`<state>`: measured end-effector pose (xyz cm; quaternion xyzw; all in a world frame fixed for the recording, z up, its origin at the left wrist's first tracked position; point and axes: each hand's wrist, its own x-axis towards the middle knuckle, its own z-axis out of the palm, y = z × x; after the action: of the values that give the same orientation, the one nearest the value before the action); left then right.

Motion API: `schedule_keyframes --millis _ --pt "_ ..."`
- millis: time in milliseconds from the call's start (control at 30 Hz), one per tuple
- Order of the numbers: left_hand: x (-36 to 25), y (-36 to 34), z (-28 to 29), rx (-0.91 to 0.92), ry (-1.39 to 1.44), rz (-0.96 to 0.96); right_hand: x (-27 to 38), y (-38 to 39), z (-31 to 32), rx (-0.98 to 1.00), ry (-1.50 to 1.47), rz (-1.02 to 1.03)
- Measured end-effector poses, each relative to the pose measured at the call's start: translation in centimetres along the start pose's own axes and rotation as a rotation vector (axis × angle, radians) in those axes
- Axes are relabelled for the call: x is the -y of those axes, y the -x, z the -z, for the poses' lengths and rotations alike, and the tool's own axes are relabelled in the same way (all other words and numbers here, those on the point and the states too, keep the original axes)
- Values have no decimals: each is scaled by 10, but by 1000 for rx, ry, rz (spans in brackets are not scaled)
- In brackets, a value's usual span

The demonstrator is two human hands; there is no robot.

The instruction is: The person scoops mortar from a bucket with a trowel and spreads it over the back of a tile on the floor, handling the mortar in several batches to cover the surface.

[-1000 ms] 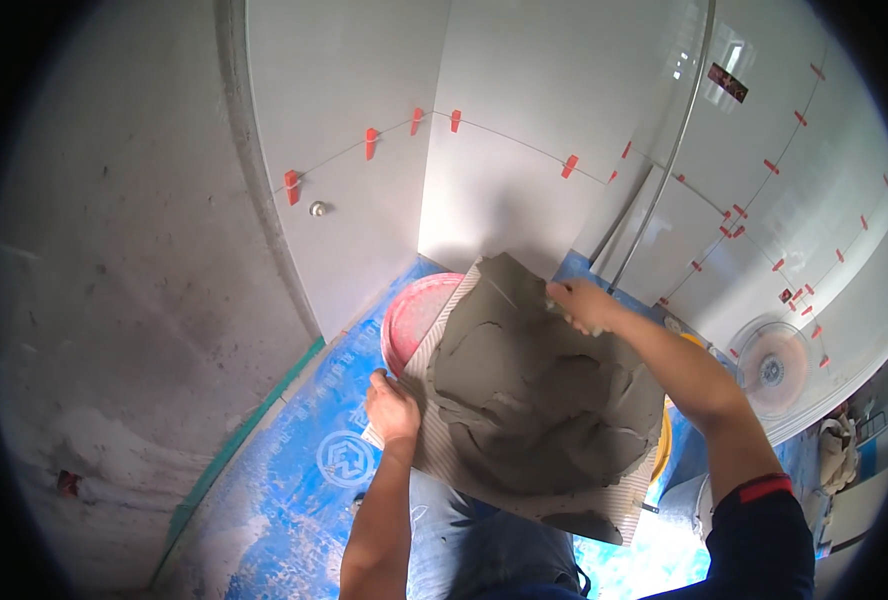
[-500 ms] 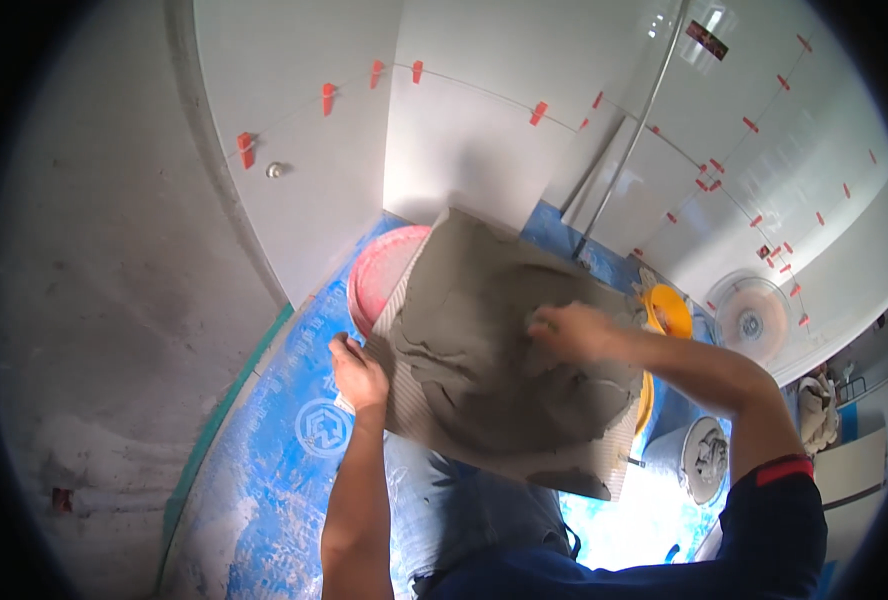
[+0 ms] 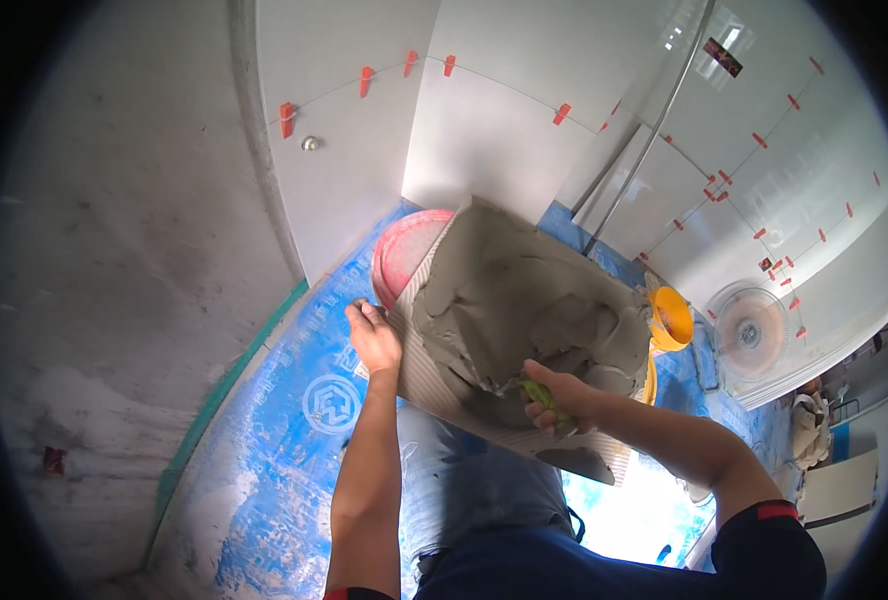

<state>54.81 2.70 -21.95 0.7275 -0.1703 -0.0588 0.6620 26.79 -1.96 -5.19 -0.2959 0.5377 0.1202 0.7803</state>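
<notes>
Grips a slim green-handled tool in the right hand, has the left hand, can't tell if holding, at a flat ribbed beige tile over the legs, mostly covered with lumpy grey paste, probably unfinished at bare edges.

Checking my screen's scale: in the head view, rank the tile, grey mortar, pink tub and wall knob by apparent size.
1. Tile
2. Grey mortar
3. Pink tub, partly hidden
4. Wall knob
</notes>
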Motion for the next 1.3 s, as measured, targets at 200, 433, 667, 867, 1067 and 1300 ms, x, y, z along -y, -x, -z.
schedule_keyframes --millis 200,433,667,867,1067,1300 --pt "21 -11 40 340 -581 -38 13 23 -4 -410 1623 446" --pt "0 7 57 430 -833 121 83 -1 22 -729 2061 504" --pt "6 8 55 357 -810 176 94 -9 -11 -446 703 181" --pt "11 2 57 408 -732 179 49 -1 -31 -396 1381 335" --pt "14 4 56 423 -740 113 72 45 -8 -623 1558 73" --pt "11 3 54 457 -711 63 30 99 62 -659 1625 -19"
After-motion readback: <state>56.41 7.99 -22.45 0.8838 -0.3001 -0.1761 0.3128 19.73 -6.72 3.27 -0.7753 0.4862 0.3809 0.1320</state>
